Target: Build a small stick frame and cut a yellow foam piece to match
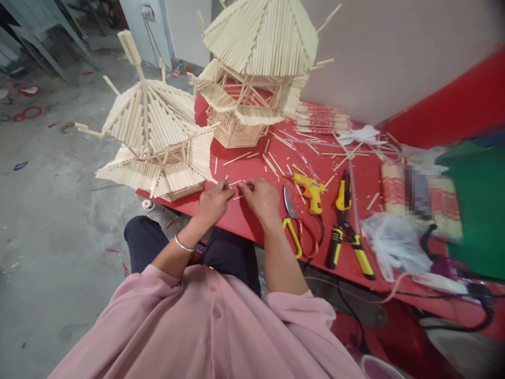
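Note:
My left hand (213, 202) and my right hand (261, 199) rest close together on the red table (252, 221), fingers pinched on thin wooden sticks (236, 184) lying between them. A silver bangle sits on my left wrist. Just left of my left hand stands a stick-built pavilion model (153, 142), overhanging the table's edge. A taller stick pavilion (256, 68) stands behind on the table.
Right of my right hand lie scissors (294, 226), a yellow glue gun (311, 192) and yellow-handled pliers (345, 226). Loose sticks are scattered over the table. Packs of sticks (321, 118), a plastic bag (394, 245) and cables lie farther right. Concrete floor lies on the left.

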Demonstrator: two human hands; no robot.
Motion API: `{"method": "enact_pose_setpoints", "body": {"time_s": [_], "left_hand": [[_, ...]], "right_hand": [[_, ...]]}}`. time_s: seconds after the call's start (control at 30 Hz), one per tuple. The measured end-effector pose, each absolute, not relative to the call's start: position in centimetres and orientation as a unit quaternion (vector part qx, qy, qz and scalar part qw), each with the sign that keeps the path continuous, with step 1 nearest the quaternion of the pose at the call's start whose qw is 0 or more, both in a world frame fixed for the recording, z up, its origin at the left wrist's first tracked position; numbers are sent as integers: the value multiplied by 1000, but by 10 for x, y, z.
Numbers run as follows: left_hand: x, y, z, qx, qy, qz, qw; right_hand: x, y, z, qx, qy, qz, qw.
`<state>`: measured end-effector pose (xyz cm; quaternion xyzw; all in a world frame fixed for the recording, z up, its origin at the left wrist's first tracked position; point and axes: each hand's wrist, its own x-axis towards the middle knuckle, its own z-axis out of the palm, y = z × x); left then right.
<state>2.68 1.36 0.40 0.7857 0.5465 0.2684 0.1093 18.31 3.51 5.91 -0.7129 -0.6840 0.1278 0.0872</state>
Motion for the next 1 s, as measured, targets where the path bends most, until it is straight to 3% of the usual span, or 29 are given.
{"method": "enact_pose_setpoints", "body": {"time_s": [0.17,0.33,1.0], "left_hand": [[26,15,3,781,548,279,107],[25,15,1,772,545,307,110],[24,21,-5,739,567,341,128]], "right_hand": [[203,50,72,-765,-629,82,116],[205,55,80,-741,-653,126,95],[201,83,49,-772,-621,90,100]]}}
